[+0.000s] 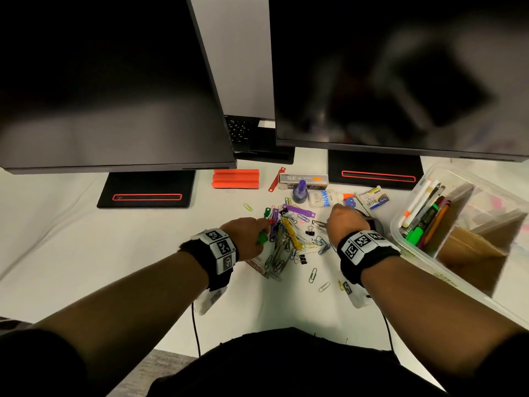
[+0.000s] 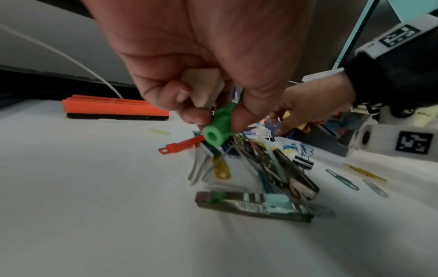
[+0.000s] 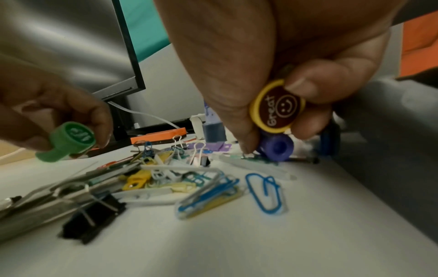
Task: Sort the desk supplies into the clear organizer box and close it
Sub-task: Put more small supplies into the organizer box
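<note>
My left hand [image 1: 248, 233] grips a green stamp [image 2: 217, 131] and a pale eraser-like block [image 2: 205, 88] over a heap of coloured paper clips, file fasteners and binder clips [image 1: 289, 239]. The green stamp [image 3: 68, 141] also shows in the right wrist view. My right hand [image 1: 345, 222] pinches a yellow "Great" smiley stamp [image 3: 277, 106] and touches a purple stamp [image 3: 276, 148] on the desk. The clear organizer box [image 1: 400, 242] stands open at the right with pens and markers [image 1: 423, 213] in one compartment.
A small clear lid or case [image 2: 253, 206] lies near the heap. Behind are an orange board eraser [image 1: 236, 179], an ink bottle [image 1: 300, 191], a glue bottle [image 1: 326, 197], a staples box [image 1: 303, 179] and two monitors [image 1: 114, 81]. Loose clips [image 1: 313, 275] dot the white desk.
</note>
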